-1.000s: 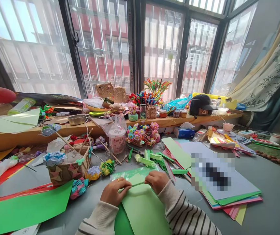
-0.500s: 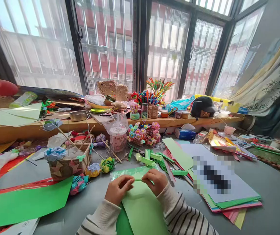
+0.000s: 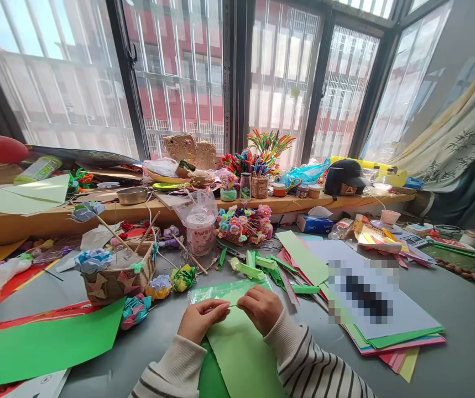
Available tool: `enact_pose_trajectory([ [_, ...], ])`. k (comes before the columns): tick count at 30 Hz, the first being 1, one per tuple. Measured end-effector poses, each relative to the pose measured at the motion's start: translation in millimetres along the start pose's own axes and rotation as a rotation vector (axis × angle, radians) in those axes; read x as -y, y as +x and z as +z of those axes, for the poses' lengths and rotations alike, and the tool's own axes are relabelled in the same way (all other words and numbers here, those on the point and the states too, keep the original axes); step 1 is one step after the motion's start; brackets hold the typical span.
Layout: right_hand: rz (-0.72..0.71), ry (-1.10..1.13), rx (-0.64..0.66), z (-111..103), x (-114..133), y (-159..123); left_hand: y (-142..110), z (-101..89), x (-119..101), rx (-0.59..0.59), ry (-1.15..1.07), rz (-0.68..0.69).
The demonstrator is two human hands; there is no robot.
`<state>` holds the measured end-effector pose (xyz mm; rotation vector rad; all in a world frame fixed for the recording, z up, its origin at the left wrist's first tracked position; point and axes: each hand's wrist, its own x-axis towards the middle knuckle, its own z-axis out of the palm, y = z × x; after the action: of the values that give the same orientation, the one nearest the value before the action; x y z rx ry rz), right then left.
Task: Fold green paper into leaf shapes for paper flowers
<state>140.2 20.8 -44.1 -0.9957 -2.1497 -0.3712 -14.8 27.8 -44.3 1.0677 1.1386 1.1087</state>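
My left hand (image 3: 201,321) and my right hand (image 3: 263,309) face each other in a pinch, a small gap between the fingertips. A thin light-green paper strip (image 3: 233,305) spans that gap, its ends hidden in the fingers. Below them lies a light-green paper sheet (image 3: 243,354), overlapping a darker green sheet (image 3: 211,373). A clear plastic packet (image 3: 204,293) with green in it lies just beyond my hands. Several folded green paper pieces (image 3: 248,270) are piled further back, beside a ruler (image 3: 289,287).
To the right is a stack of coloured paper (image 3: 398,298). On the left stand a basket (image 3: 115,284) with paper flowers and a large green sheet (image 3: 50,345). A lidded drink cup (image 3: 201,232) and pipe-cleaner flowers (image 3: 243,225) stand behind, before the cluttered windowsill (image 3: 171,218).
My right hand has shifted slightly left and nearer to me, with the strip still between both hands. My left hand has barely moved.
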Motion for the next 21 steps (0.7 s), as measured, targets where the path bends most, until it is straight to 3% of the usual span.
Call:
enact_pose_trajectory([
  [3,0.027,0.007,0.000,-3,-9,0,1,-2.7,1,-0.027,0.042,0.040],
  [5,0.114,0.021,-0.069,-11,-19,0,0,-5.0,1,-0.066,0.159,0.152],
  [7,0.256,-0.002,-0.228,-23,-31,0,-2,-6.6,1,-0.091,0.385,0.356],
  [10,0.363,-0.098,-0.536,-41,-42,2,-4,-7.2,3,-0.020,0.786,0.673],
  [13,0.361,-0.125,-0.644,-44,-47,3,-2,-8.3,14,0.103,1.069,0.804],
  [15,0.392,-0.125,-0.518,-33,-50,1,1,-10.0,22,0.129,1.178,0.822],
  [18,0.412,-0.159,-0.015,-6,-57,-5,4,-11.8,32,0.156,1.265,0.804],
  [21,0.410,-0.139,0.062,11,-62,-11,4,-11.5,35,0.152,1.270,0.796],
])
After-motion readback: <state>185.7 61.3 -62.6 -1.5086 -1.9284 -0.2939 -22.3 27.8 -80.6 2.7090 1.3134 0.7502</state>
